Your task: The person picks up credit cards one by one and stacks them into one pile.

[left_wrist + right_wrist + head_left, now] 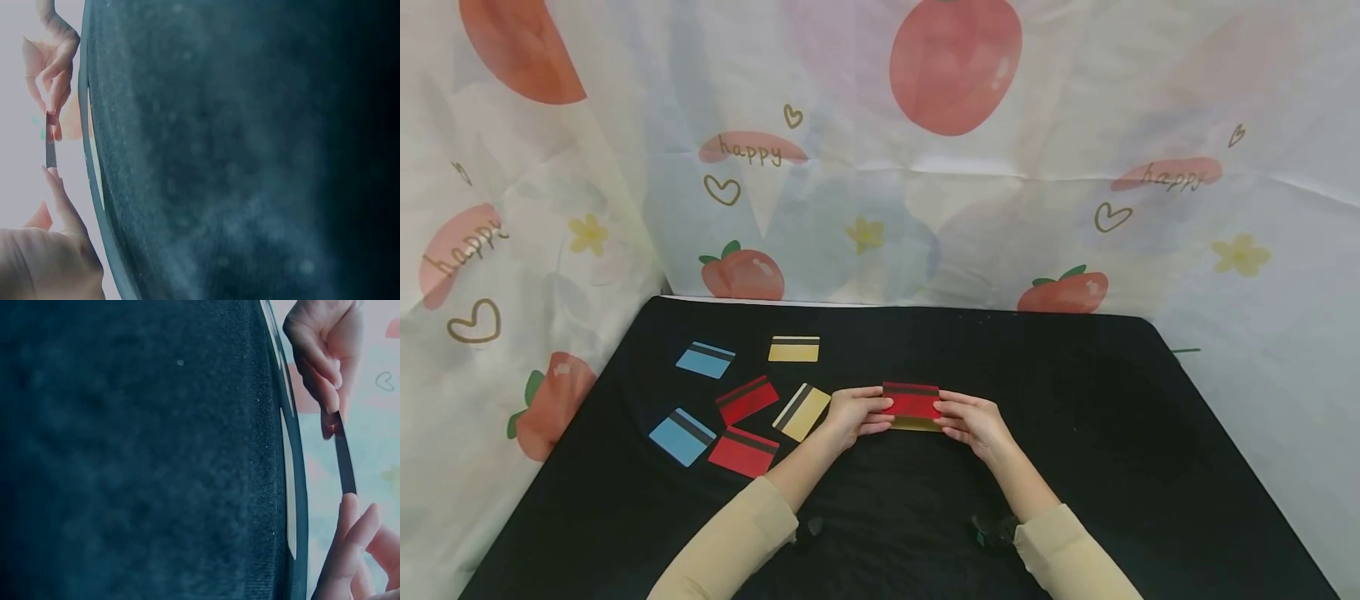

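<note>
Both hands hold a red card (912,402) with a dark stripe, in front of the person. A gold card (916,424) shows as a strip along its lower edge, the rest hidden behind the red one. The left hand (852,414) pinches the left end, thumb on the face. At the right end, the right hand (976,423) pinches it the same way. Edge-on in the left wrist view, the held cards (50,153) look like a thin dark bar between the fingertips. The right wrist view also shows the held cards (344,456) edge-on, above the tabletop.
Loose striped cards lie left of the hands on the black table (1075,400): two blue (705,360), two red (743,451) and two gold (793,350). One gold card (803,412) lies close by the left hand. A fruit-patterned curtain (865,200) hangs behind the table.
</note>
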{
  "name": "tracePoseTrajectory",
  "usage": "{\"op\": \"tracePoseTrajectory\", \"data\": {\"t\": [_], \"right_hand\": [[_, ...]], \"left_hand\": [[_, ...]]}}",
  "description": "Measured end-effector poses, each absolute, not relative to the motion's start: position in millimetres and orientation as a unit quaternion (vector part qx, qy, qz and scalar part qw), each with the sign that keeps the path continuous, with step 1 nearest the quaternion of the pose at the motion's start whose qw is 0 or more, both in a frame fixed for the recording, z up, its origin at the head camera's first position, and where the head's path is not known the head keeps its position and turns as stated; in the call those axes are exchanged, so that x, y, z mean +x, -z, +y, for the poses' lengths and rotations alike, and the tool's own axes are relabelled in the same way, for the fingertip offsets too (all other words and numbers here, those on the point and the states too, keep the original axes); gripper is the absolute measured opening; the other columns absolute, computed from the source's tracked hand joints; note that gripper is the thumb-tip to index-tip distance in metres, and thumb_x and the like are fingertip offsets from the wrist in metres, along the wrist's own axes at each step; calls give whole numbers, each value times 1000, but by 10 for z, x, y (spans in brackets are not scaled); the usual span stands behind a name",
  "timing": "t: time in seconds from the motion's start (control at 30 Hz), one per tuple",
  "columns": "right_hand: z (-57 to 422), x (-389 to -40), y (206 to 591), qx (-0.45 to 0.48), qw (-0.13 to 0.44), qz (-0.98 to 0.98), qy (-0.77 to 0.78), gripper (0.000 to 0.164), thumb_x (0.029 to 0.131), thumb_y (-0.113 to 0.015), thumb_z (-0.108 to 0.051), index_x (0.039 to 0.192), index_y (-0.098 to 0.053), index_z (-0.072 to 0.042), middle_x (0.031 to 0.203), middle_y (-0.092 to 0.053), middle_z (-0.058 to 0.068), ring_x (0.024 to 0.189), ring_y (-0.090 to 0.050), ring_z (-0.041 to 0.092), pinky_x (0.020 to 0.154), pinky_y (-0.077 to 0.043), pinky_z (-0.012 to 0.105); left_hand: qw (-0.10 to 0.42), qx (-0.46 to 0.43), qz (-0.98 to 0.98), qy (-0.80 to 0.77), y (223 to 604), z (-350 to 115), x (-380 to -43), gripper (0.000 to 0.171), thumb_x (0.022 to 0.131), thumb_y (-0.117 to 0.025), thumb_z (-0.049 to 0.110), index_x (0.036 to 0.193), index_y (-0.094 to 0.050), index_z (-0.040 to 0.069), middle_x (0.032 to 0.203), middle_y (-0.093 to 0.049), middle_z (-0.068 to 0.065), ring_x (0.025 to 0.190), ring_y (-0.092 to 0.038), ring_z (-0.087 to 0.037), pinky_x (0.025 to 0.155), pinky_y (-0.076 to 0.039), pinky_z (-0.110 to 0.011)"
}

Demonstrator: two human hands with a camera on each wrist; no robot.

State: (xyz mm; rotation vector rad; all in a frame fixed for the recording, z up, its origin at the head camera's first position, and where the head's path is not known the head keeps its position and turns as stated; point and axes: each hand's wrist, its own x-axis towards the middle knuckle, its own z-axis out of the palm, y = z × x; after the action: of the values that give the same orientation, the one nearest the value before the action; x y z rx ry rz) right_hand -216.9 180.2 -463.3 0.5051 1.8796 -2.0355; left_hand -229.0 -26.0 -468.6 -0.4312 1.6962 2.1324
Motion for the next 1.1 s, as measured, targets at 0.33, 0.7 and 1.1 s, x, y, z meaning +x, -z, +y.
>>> {"op": "tracePoseTrajectory", "data": {"t": [0.33,0.7,1.1], "right_hand": [[1822,-2175,4682,200,158,673,694,42,84,-63,-6,125,-55,0,83,-70,1,66,-67,11,57,-54,19],[1833,-2193,4728,206,158,687,679,45,83,-65,-6,127,-54,-3,84,-70,4,65,-67,12,56,-54,19],[1827,-2208,4748,209,158,694,671,44,82,-65,-4,125,-55,-1,89,-70,7,64,-67,14,57,-55,22]], "left_hand": [[176,-137,626,-747,4773,-196,-2285,47,79,-67,-2,125,-54,-1,93,-68,-18,57,-66,-17,58,-57,-33],[166,-121,656,-726,4799,-171,-2263,45,79,-66,-3,123,-55,-3,94,-68,-19,53,-65,-15,55,-56,-31],[170,-122,670,-712,4781,-165,-2262,44,79,-67,-2,122,-56,-4,92,-68,-19,51,-64,-14,53,-56,-29]]}}
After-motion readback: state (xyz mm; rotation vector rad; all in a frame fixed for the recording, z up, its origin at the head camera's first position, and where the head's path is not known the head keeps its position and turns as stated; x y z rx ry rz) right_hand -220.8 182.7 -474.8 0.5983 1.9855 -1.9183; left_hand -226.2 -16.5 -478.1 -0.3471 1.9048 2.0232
